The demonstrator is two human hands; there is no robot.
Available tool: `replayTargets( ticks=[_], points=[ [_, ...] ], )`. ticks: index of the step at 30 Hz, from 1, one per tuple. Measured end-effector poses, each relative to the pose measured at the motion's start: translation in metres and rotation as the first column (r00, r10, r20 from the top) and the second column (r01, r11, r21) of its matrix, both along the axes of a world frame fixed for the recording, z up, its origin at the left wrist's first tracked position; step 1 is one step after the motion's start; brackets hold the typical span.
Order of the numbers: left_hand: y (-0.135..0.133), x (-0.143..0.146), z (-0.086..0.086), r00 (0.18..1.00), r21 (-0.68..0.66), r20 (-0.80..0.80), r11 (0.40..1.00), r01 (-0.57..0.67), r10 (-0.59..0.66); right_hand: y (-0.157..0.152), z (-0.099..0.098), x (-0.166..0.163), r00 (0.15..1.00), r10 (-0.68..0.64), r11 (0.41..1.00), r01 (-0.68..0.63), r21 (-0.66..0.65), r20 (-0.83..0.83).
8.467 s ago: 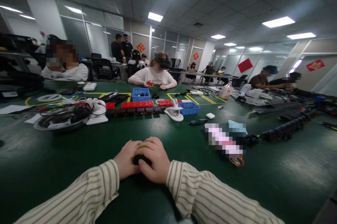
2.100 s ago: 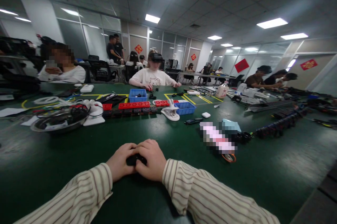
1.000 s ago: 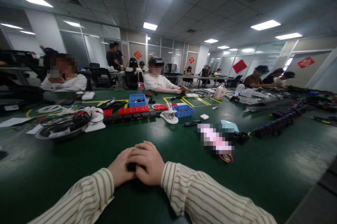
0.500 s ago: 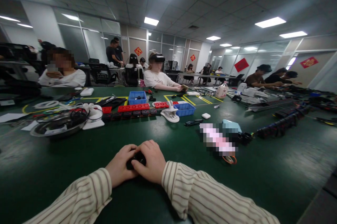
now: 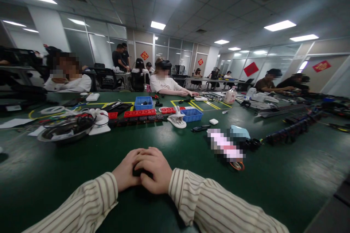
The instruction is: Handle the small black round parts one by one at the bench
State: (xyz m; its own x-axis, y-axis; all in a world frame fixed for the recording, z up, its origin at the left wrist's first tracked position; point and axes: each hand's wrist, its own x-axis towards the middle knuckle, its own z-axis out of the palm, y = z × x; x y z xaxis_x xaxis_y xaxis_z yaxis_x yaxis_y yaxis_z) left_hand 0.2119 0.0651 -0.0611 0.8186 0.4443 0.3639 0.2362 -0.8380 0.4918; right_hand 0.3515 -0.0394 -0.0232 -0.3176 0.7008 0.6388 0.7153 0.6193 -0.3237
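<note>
Close in front of me on the green table, both hands are wrapped round a small black object. Only a dark patch of it shows between the hands, so its kind stays hidden. My left hand curls about its left side. From the right, my right hand covers the top, its fingers bent over and lying across the left fingers, with the thumb along the near side. Striped cuffs cover both wrists.
Beyond my hands stand a white clip, two blue bins, a row of red-and-black modules and a metal bowl of cables. A blurred pink item lies to the right. People sit across the table.
My right fingers have slid left and down over the black object and the left fingers, covering more of it. The view has shifted slightly. A person opposite has lowered their hands to the table.
</note>
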Motion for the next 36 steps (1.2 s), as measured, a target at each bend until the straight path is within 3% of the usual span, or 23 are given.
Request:
replayTargets(
  ticks=[6, 9, 18, 23, 27, 30, 36],
  points=[
    [-0.003, -0.001, -0.003, 0.993, 0.095, -0.040, 0.990, -0.104, 0.109, 0.001, -0.002, -0.001, 0.936, -0.347, 0.938, 0.346, -0.031, -0.055],
    [-0.005, 0.001, -0.001, 0.987, 0.118, -0.075, 0.984, -0.131, 0.141, 0.005, -0.006, 0.000, 0.903, -0.430, 0.901, 0.427, -0.082, -0.018],
    [-0.006, 0.004, 0.013, 0.991, -0.053, -0.126, 0.997, -0.062, 0.055, 0.005, -0.003, -0.002, 0.921, -0.385, 0.909, 0.390, -0.147, 0.062],
    [-0.006, 0.004, 0.016, 0.992, -0.067, -0.125, 0.997, 0.024, -0.032, 0.010, -0.005, 0.003, 0.983, -0.166, 0.979, 0.174, -0.107, 0.075],
    [-0.002, 0.002, 0.012, 0.988, -0.044, -0.137, 0.997, 0.062, -0.067, 0.007, -0.003, 0.002, 0.996, -0.004, 0.999, 0.009, -0.052, 0.091],
    [-0.002, 0.001, 0.007, 0.994, 0.025, -0.108, 0.999, 0.031, -0.028, -0.001, 0.002, -0.002, 0.999, -0.050, 0.999, 0.050, -0.004, 0.013],
    [-0.014, 0.002, 0.006, 0.973, 0.181, -0.103, 0.966, -0.184, 0.204, -0.003, 0.000, -0.005, 0.937, -0.327, 0.945, 0.322, -0.060, -0.120]
  ],
)
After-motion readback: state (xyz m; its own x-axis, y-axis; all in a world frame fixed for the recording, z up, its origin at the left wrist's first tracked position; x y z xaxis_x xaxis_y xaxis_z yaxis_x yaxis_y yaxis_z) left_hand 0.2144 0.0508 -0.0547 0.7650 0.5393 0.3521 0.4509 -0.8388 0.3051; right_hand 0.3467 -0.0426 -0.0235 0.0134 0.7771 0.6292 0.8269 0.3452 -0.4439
